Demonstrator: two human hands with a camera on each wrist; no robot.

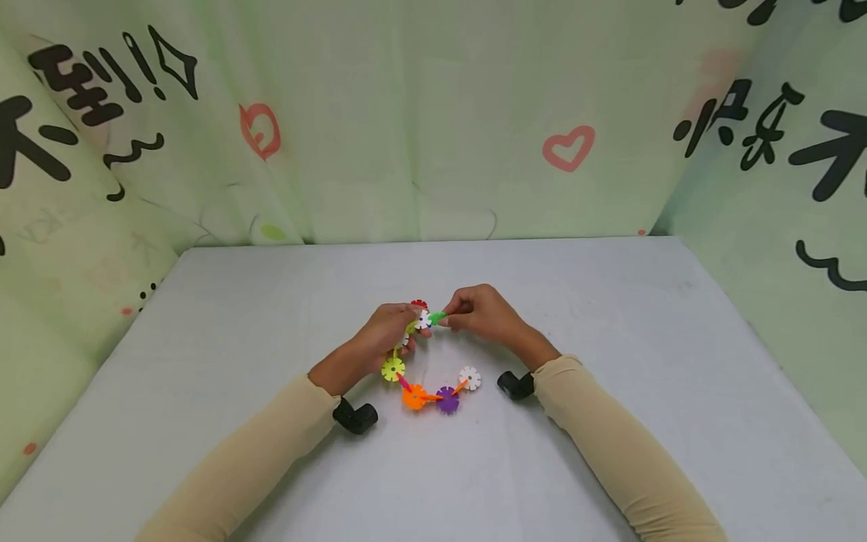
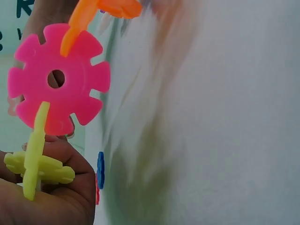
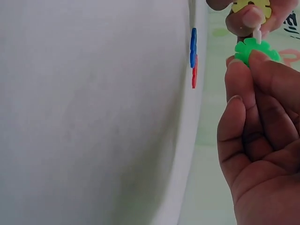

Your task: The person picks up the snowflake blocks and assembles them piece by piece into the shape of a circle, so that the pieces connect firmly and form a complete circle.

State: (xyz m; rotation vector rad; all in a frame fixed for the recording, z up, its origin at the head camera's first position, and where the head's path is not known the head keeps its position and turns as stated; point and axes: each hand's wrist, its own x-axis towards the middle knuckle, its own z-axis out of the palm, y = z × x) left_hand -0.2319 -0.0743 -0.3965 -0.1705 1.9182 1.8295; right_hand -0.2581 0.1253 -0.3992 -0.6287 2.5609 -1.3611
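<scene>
A chain of notched plastic snowflake discs hangs from my left hand (image 1: 389, 331), which grips its upper end. Down the chain come a yellow disc (image 1: 393, 369), a pink disc (image 2: 58, 101), an orange disc (image 1: 415, 397), a purple disc (image 1: 447, 400) and a white disc (image 1: 470, 378) at the free end. Between thumb and fingertips my right hand (image 1: 484, 312) pinches a green disc (image 3: 243, 45). In the right wrist view the green disc meets a white disc (image 3: 257, 33) edge-on, beside a yellow disc (image 3: 262, 8) in the left fingers.
Beyond the hands, a blue disc (image 3: 193, 47) and a red disc (image 3: 194, 72) lie on the white-covered table (image 1: 576, 467). Black wrist cameras sit under both wrists, the left camera (image 1: 355, 416) and the right camera (image 1: 516, 385). Printed green curtains (image 1: 420, 113) enclose the back and sides.
</scene>
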